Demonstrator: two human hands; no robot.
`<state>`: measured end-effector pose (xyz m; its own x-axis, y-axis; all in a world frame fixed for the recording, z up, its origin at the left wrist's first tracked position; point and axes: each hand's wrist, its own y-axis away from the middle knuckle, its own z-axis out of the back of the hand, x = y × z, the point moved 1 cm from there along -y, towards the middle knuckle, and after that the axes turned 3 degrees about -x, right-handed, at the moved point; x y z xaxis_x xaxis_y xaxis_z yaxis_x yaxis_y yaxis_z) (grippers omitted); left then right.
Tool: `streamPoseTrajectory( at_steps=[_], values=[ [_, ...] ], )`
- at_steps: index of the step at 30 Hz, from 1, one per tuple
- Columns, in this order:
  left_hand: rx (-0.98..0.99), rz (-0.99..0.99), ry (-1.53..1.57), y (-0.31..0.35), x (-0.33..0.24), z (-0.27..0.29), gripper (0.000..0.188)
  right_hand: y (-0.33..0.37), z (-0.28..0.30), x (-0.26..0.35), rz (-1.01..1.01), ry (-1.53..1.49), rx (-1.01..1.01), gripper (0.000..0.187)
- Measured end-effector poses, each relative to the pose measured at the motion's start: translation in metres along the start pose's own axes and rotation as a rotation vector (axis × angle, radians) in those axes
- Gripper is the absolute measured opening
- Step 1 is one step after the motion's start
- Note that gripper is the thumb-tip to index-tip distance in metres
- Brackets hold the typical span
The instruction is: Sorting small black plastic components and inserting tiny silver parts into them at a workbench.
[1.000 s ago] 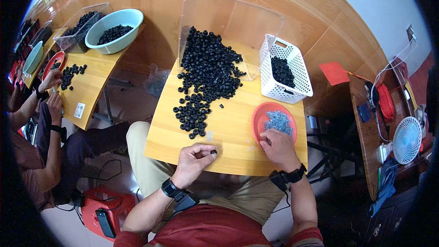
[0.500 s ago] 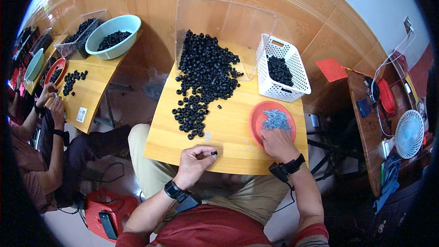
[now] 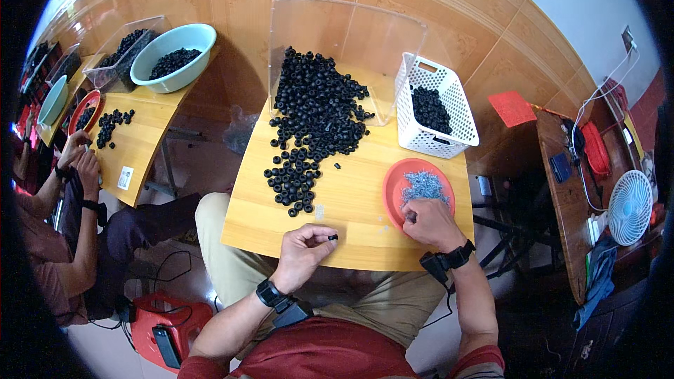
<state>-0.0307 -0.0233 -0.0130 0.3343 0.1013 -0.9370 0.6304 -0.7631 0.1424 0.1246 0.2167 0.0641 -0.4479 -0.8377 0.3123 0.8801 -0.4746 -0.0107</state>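
Between thumb and fingertips, my left hand [image 3: 300, 256] pinches a small black round part [image 3: 333, 238] above the table's near edge. My right hand [image 3: 432, 224] is over the near rim of a red plate [image 3: 389, 193], its fingers curled and pressed together. Whatever those fingers hold, if anything, is too small or hidden to name. On the plate lies a heap of tiny silvery-blue pieces [image 3: 423, 185]. A large pile of black round parts [image 3: 319, 98], many with a hole, spreads over the table beyond my left hand.
A clear plastic bin [image 3: 344, 1] lies tipped behind the pile. At the back right stands a white perforated basket [image 3: 449, 142] with black parts inside. To the left, another person's hands [image 3: 81, 154] work at a neighbouring table [image 3: 151, 126]. A fan [image 3: 629, 207] stands at far right.
My right hand has drawn back slightly from the heap toward the plate's near rim. My left hand has shifted a little to the right, still pinching the black part.
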Motion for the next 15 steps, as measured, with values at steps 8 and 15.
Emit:
streamPoseTrajectory(
  at_steps=[8, 15],
  values=[
    [0.024, -0.012, 0.001, -0.004, -0.001, -0.011, 0.016, 0.007, -0.001, -0.004, 0.054, -0.066, -0.086, 0.011],
    [0.017, -0.014, 0.006, -0.007, 0.001, -0.021, 0.015, 0.012, -0.003, -0.008, 0.051, -0.199, -0.139, 0.012]
  ],
)
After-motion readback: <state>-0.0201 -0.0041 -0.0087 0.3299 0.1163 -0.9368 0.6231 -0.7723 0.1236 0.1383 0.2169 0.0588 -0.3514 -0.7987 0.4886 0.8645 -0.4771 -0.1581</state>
